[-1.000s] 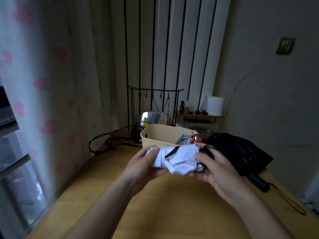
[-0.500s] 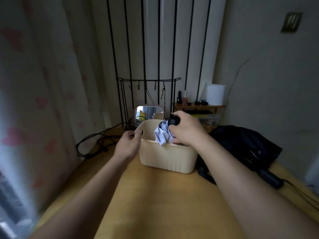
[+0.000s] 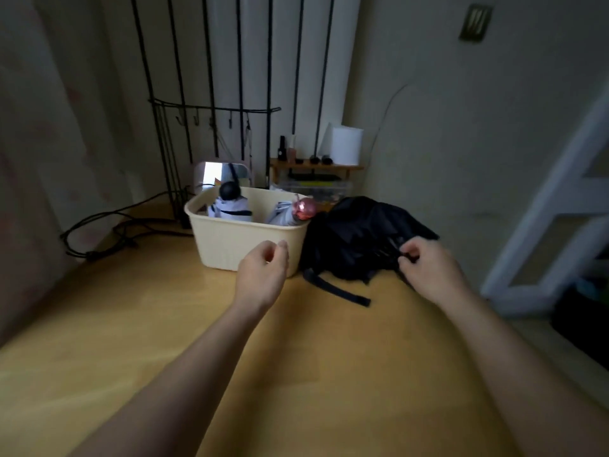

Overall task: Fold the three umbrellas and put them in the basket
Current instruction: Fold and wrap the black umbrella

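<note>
The wooden table (image 3: 158,341) fills the lower part of the view, and both bare forearms are stretched over it from the near edge. A black wire rack (image 3: 211,127) with hooks is set at the far edge, against the wall.

A black umbrella (image 3: 356,232), not yet folded, is spread in a loose heap toward the far right corner of the table, just beside the basket's right wall. Its black strap (image 3: 339,291) is laid out flat toward the near edge.

A cream basket (image 3: 230,245) is placed toward the far edge, near the middle of the table. Two folded umbrellas are stood in it. A white umbrella (image 3: 232,211) with a round black handle is seen in the left half, handle up. A pink-handled umbrella (image 3: 301,211) is leaned against the right rim.

The left hand (image 3: 263,275) is held above the table just in front of the basket's near wall. Its fingers (image 3: 281,250) are loosely curled, with the thumb close to the forefinger, and nothing is held. Contact with the basket cannot be determined.

The right hand (image 3: 428,268) is set on the near right side of the black umbrella. Its fingers (image 3: 408,253) are curled and the dark fabric is pinched between them.

Black cables (image 3: 105,232) are coiled at the far left corner. A small mirror (image 3: 214,173) is propped behind the basket. A low wooden shelf (image 3: 316,166) at the far edge carries small bottles and a white cylinder (image 3: 346,145).
</note>
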